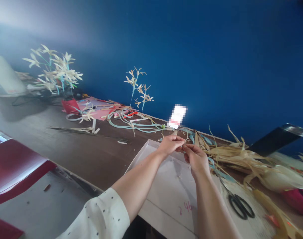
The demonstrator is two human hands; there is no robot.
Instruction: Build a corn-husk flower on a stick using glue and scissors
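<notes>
My left hand [169,143] and my right hand [195,157] meet over the far end of a shallow white box lid [163,192]. Both have their fingers pinched together on a thin pale strip [184,148] of dried husk held between them. The strip is small and mostly hidden by my fingers. Beside my right hand lies a heap of dried corn husks [231,155]. Black-handled scissors [238,204] lie to the right of my right forearm.
A dark wooden table [74,146] carries light-blue ribbon strips [131,124], pink paper scraps [96,111] and husk flowers on stems [138,88]. A larger husk bouquet [55,71] stands at the far left. Red sheets [14,166] lie at the near left, a black cylinder [276,137] at right.
</notes>
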